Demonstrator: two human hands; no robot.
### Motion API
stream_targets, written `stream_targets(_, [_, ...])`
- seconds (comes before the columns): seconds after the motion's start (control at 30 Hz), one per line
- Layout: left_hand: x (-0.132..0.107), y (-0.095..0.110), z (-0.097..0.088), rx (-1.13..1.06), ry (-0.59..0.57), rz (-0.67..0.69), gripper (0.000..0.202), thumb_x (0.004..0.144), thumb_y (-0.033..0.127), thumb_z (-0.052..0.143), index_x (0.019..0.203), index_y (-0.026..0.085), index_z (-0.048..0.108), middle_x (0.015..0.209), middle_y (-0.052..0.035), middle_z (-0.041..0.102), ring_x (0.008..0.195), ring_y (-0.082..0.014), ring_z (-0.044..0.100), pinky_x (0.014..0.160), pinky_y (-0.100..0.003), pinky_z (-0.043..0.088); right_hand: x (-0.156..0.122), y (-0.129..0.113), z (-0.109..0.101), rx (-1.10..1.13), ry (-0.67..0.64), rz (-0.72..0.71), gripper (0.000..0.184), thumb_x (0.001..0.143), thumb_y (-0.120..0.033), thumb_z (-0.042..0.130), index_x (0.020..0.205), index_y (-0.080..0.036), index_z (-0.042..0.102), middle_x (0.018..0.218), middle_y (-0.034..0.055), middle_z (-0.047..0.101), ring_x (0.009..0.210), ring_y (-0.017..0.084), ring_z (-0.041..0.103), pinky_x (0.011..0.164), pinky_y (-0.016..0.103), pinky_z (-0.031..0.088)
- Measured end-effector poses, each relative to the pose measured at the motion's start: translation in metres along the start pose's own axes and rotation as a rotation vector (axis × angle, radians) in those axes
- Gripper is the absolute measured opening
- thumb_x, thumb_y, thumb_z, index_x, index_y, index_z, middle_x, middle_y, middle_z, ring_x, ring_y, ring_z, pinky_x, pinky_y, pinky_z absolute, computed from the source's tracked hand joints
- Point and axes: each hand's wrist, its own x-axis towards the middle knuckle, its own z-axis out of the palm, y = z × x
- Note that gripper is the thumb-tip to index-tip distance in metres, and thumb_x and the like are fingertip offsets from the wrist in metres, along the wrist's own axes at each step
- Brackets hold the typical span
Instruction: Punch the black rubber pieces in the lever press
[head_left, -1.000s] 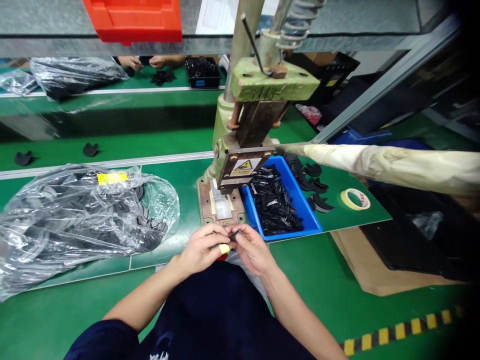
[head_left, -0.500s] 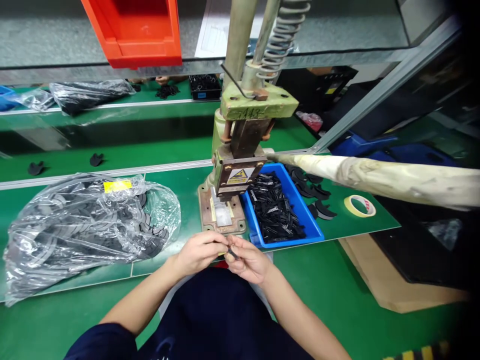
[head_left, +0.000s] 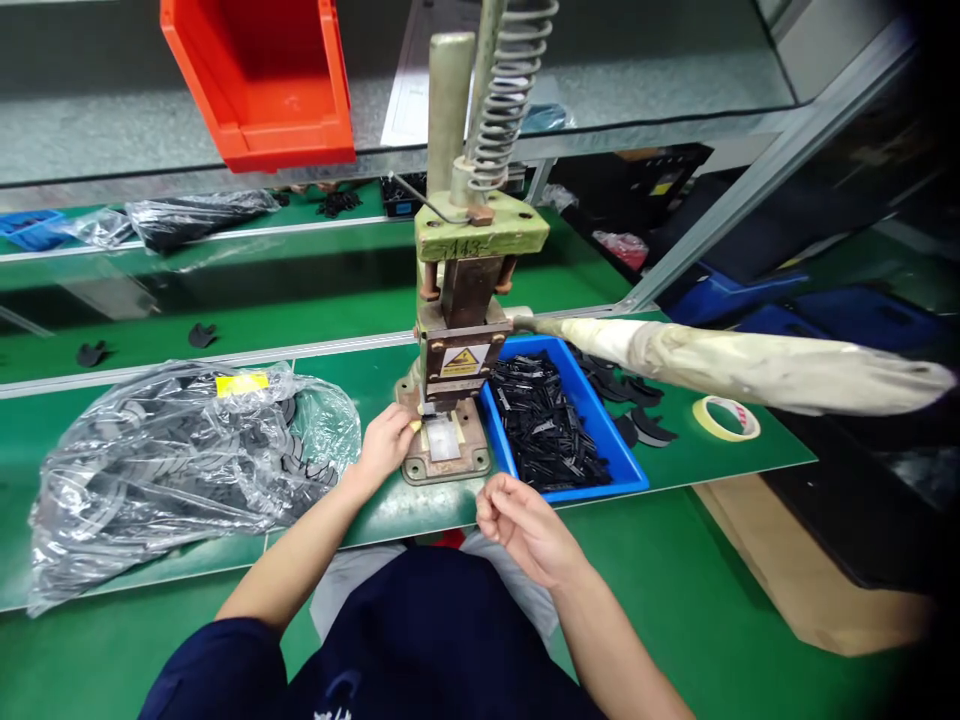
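A green hand press [head_left: 461, 300] stands on the green bench, and its long cloth-wrapped lever [head_left: 735, 362] reaches out to the right. My left hand [head_left: 386, 440] is at the left edge of the press's base plate [head_left: 444, 450], fingers pinched on something I cannot make out. My right hand [head_left: 521, 525] hovers near the bench's front edge below the blue tray [head_left: 559, 415], with fingers loosely curled and nothing visible in them. The tray is full of small black clips.
A clear plastic bag of black curved parts [head_left: 180, 455] lies at left. Loose black parts [head_left: 637, 405] and a roll of tape [head_left: 726, 418] sit right of the tray. An orange bin [head_left: 262, 80] hangs on the shelf above. A cardboard sheet [head_left: 810, 570] lies at right.
My hands have parted: the left moved forward to the press base, and the right stayed near the bench edge. The small black piece held between them is no longer seen.
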Motion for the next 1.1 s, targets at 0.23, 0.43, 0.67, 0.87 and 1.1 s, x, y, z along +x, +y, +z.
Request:
stream_targets(0.23, [0.006,-0.018,0.008,0.094,-0.165,0.087,0.031,0.1,0.023,0.042,0.103,0.018,0.072,0.101,-0.0087,0.068,0.097,-0.0183,0.065,0.086,-0.03,0.054,-0.005,-0.007,-0.005,-0.068,0.046,-0.105,0.033,0.078,-0.046,0.076,0.077,-0.019,0.056,0.068,-0.0004,0.059,0.056,0.008,0.05,0.052,0.024,0.034])
stream_targets(0.43, [0.011,-0.018,0.005,0.206,-0.28,0.127,0.036,0.094,0.014,0.045,0.116,0.021,0.072,0.103,-0.008,0.061,0.097,-0.0188,0.061,0.084,-0.028,0.053,0.003,-0.046,-0.015,-0.158,0.17,-0.392,0.023,0.079,-0.043,0.076,0.084,-0.023,0.064,0.081,0.0019,0.065,0.069,0.012,0.057,0.059,0.027,0.045])
stream_targets(0.67, [0.01,-0.016,0.008,0.185,-0.273,0.12,0.04,0.09,0.01,0.045,0.118,0.021,0.071,0.104,-0.0077,0.057,0.096,-0.0193,0.058,0.084,-0.029,0.052,-0.005,-0.156,0.057,-0.42,0.14,-1.437,0.059,0.074,-0.064,0.073,0.122,-0.029,0.064,0.128,0.0046,0.063,0.127,0.024,0.057,0.111,0.046,0.043])
stream_targets(0.87, [0.007,-0.016,0.01,0.181,-0.257,0.101,0.04,0.09,0.011,0.045,0.118,0.022,0.071,0.104,-0.0078,0.057,0.097,-0.0193,0.058,0.084,-0.03,0.052,-0.02,-0.168,0.078,-0.642,-0.103,-1.445,0.041,0.078,-0.066,0.067,0.082,-0.026,0.063,0.061,-0.0024,0.052,0.062,0.019,0.055,0.078,0.042,0.051])
stream_targets(1.1, [0.006,-0.018,0.014,0.149,-0.215,0.11,0.039,0.091,0.011,0.043,0.114,0.022,0.073,0.105,-0.0083,0.058,0.097,-0.0196,0.058,0.084,-0.03,0.052,-0.001,-0.064,0.025,-0.754,0.259,-1.671,0.035,0.084,-0.031,0.056,0.054,-0.023,0.039,0.055,-0.0045,0.046,0.058,0.015,0.051,0.079,0.047,0.045])
